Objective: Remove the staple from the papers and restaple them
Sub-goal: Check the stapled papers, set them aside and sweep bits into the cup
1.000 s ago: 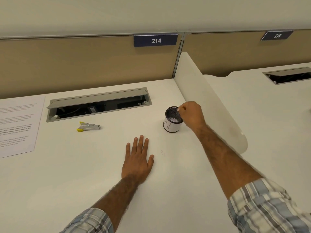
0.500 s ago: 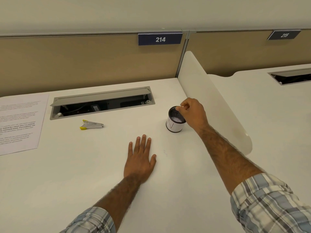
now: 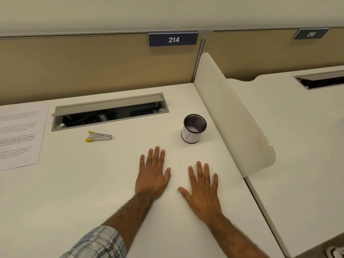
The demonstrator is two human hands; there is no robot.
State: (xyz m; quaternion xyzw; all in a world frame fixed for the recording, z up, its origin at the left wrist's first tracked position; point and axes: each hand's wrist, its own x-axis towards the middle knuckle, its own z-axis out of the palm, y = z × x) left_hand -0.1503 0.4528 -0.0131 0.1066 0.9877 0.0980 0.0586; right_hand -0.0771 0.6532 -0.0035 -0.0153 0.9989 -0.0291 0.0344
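From the head camera, both hands lie palm-down on the white desk (image 3: 65, 192), side by side but not touching. The left hand (image 3: 151, 175) is flat with its fingers straight and close together, the thumb angled out to the right. The right hand (image 3: 202, 189) sits just to its right and slightly nearer the camera, fingers straight and a little spread, thumb stretched out to the left. Neither hand holds anything. The papers (image 3: 18, 135) lie flat at the far left of the desk, partly cut off by the picture's edge and well apart from both hands. Their printed lines are blurred, and whether a staple sits in them cannot be told from here. Between the papers and the hands, further back, lies a small silver tool with yellow ends, probably the stapler (image 3: 98, 136), resting on the desk just in front of an open cable tray (image 3: 109, 110) with its grey lid raised. A black mesh cup (image 3: 194, 128) wrapped in a white label stands upright beyond the right hand, near a curved white divider (image 3: 232, 116) that separates this desk from the neighbouring one. On the tan partition behind hang a blue sign reading 214 (image 3: 173, 39) and a dark one reading 215 (image 3: 310, 34). A plaid sleeve (image 3: 98, 243) covers the left forearm at the bottom edge.
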